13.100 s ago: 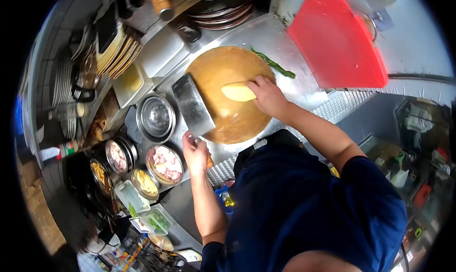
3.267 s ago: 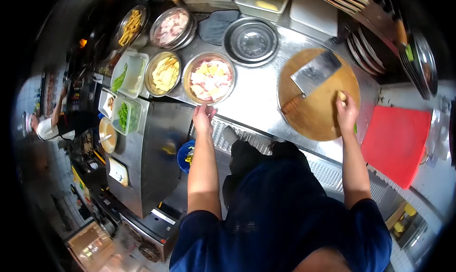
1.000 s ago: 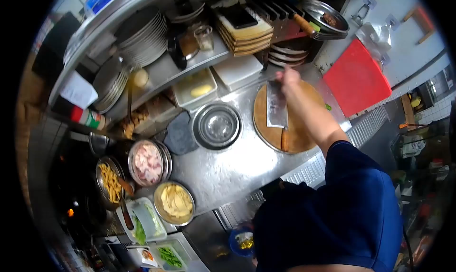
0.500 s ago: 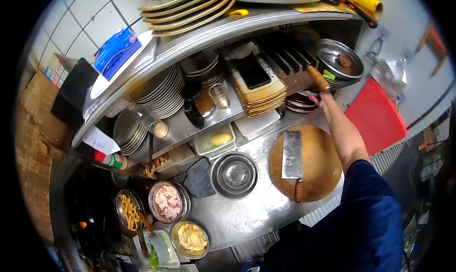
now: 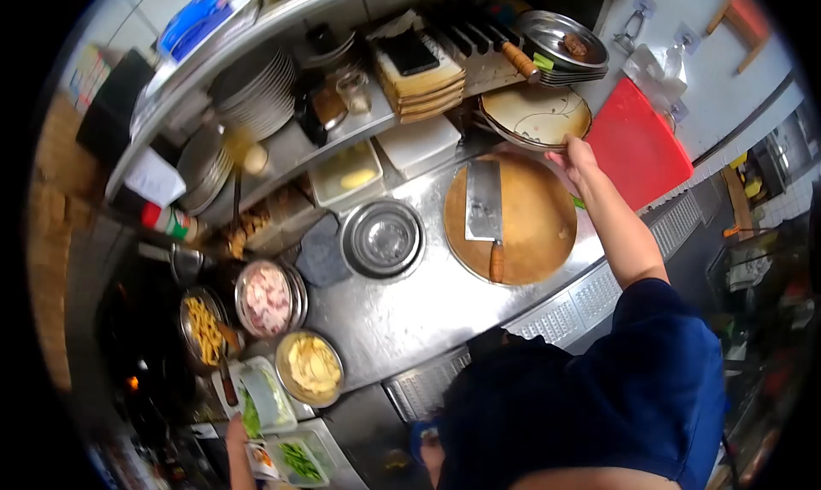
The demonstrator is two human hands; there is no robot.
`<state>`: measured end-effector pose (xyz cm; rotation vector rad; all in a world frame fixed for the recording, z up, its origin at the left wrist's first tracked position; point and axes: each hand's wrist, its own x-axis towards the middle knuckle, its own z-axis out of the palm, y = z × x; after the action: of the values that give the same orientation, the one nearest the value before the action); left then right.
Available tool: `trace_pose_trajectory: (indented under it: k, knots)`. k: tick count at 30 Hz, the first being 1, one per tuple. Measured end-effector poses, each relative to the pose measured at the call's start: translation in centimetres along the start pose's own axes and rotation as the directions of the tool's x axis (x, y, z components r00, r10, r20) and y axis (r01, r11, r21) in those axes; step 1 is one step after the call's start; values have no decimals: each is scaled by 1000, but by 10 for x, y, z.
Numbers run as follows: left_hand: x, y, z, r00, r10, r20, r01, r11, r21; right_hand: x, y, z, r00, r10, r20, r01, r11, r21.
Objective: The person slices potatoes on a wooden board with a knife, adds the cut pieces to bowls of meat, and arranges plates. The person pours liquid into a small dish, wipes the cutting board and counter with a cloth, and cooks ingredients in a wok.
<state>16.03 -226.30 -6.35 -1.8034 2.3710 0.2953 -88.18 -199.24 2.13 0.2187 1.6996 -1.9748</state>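
Note:
My right hand (image 5: 575,158) grips the near rim of a cream patterned plate (image 5: 537,114), which is held out over the back of the round wooden board (image 5: 534,221). On the board's left side lies a cleaver (image 5: 484,201), its wooden handle pointing towards me. Low in the view, my left hand (image 5: 434,452) shows only partly, close to a blue container (image 5: 417,439); its fingers are too unclear to read. Nested metal bowls (image 5: 383,238) stand left of the board. A bowl of yellow slices (image 5: 313,366) sits at the counter's front left.
Another person's hand (image 5: 237,432) reaches beside the tray of leafy greens (image 5: 295,456). A bowl of raw meat (image 5: 263,300) stands farther back. A red board (image 5: 637,144) leans at the right. Stacked dishes (image 5: 428,88) and knives fill the shelf (image 5: 359,122) above the counter.
My right hand has taken hold of the patterned plate and drawn it out from under the shelf. Another person's hand has appeared at lower left. The view has shifted.

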Motion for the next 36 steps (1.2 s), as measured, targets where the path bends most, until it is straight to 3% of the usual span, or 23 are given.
trace_pose_trajectory:
  k: [2,5,6,7,8,9,10,12,15,16,17,18,20,21,22,23,25,27,28,29,31,35,36]
  knots:
    - [-113,174,31,989,-57,-135,13,952,-305,-37,3,-26,999,8,54,-7,999,-34]
    - [-289,390,109,986,-129,103,165,769,-618,-94,12,-61,988,-26,151,60,973,-223]
    - [-300,358,209,902,-281,328,428,675,-601,-118,20,-64,979,-57,197,106,963,-249]
    - [-305,367,186,979,-193,67,189,736,-650,-118,26,-85,955,-13,295,110,943,-314]
    - [-309,376,155,969,-228,97,230,679,-697,-122,34,-103,926,43,374,90,940,-330]
    - [-322,364,186,970,-215,-116,99,779,-619,-158,42,-100,923,50,381,90,935,-342]
    - [-328,360,179,971,-223,-86,93,686,-722,-164,51,-122,832,77,550,145,926,-349]
    - [-335,358,155,949,-296,-107,65,519,-852,-227,72,-107,826,118,551,177,874,-453]
    - [-359,358,121,925,-372,-69,17,224,-974,-314,116,-95,721,210,660,267,795,-545]
    - [-367,359,119,920,-390,18,37,41,-998,-309,136,-93,669,341,661,287,702,-652]
    - [-377,355,123,917,-387,97,42,-147,-988,-336,163,-81,665,285,691,395,651,-648]
    - [-388,349,131,883,-427,194,68,-293,-954,-401,177,-58,511,397,763,468,615,-634]
    - [-393,357,139,798,-455,394,94,-552,-828,-468,203,-21,439,562,701,643,348,-682]
    - [-411,350,139,803,-393,448,45,-709,-703,-524,217,-11,292,594,749,813,258,-522]
    - [-417,349,179,737,-427,523,10,-768,-640,-529,251,-11,-170,459,872,980,175,99]
    - [-423,349,228,670,-443,595,-33,-819,-573,-596,257,-10,-152,511,846,988,113,109]
    - [-448,347,261,749,-367,552,-244,-927,-286,-688,281,-17,-275,667,693,914,-43,405]
    - [-452,345,311,806,-338,487,-338,-937,-89,-750,307,-26,-463,682,567,784,17,620]
    - [-465,337,299,853,-346,390,-336,-937,-98,-774,317,-28,-484,705,518,741,16,672]
    - [-474,334,285,775,-334,536,-412,-911,28,-791,327,-26,-502,727,469,693,15,720]
    - [-489,316,298,815,-349,462,-304,-937,-170,-807,349,-13,-513,720,466,700,37,713]
    - [-562,254,262,715,-367,595,-141,-909,-392,-789,375,41,-435,753,494,800,72,595]
    - [-574,230,286,576,-530,623,-245,-838,-487,-788,373,48,-312,796,518,916,108,386]
